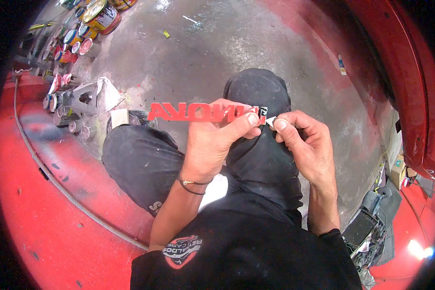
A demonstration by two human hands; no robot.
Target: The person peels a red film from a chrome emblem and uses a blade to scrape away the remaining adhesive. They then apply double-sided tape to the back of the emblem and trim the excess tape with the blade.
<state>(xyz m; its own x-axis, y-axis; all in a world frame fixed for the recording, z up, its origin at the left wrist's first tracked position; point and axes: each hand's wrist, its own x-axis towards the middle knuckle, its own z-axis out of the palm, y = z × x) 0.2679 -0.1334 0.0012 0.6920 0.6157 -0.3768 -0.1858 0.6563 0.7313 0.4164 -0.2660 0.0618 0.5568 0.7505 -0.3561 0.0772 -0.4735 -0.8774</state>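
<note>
A red strip of joined letters, a lettered emblem (pixel 174 112), shows its letters in mirror image. My left hand (pixel 215 133) pinches it near its right end, thumb on the facing side, and covers some of the letters. The end letter beside my thumb shows black and white patches among the red. My right hand (pixel 304 137) is closed, thumb against forefinger, on a small white piece (pixel 270 121) whose tip meets that end letter. Both hands are over my dark-trousered knee (pixel 256 89).
Paint cans (pixel 101 17) and smaller tins crowd the floor at the upper left. A red car panel (pixel 58 193) curves along the left, and another red body part (pixel 411 72) rises at the right. Dark parts and a box (pixel 398 167) lie at the lower right.
</note>
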